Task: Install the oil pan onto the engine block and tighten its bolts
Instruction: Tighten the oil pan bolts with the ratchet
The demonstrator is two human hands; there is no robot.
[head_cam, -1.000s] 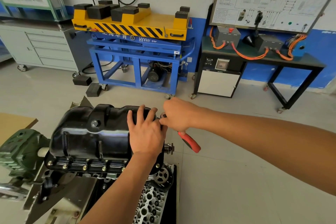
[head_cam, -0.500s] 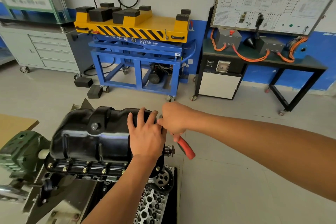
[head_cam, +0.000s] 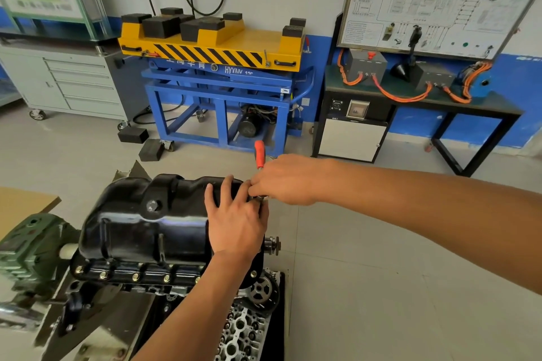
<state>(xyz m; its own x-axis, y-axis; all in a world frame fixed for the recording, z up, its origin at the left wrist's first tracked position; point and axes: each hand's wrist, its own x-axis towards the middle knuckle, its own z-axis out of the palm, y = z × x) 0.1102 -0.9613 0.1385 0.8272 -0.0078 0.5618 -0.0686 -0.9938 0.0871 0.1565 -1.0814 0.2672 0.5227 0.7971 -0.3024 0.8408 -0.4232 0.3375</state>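
A glossy black oil pan (head_cam: 137, 226) sits on the upturned engine block (head_cam: 164, 281), with brass-coloured bolts (head_cam: 135, 276) along its near flange. My left hand (head_cam: 236, 221) lies flat on the pan's right end, fingers straight. My right hand (head_cam: 286, 180) grips a ratchet wrench at the pan's far right edge. The wrench's red handle (head_cam: 259, 152) sticks up and away from me. The wrench head and the bolt under it are mostly hidden by my fingers.
A timing sprocket (head_cam: 261, 290) and a cylinder head (head_cam: 243, 331) lie below the block. A green gearbox (head_cam: 26, 246) of the stand is at left. A blue and yellow lift table (head_cam: 217, 67) and a black bench (head_cam: 425, 102) stand behind, across open grey floor.
The red wrench handle has swung from pointing down toward me at the right to pointing up and away. My right hand shifted slightly with it. My left hand stayed on the pan.
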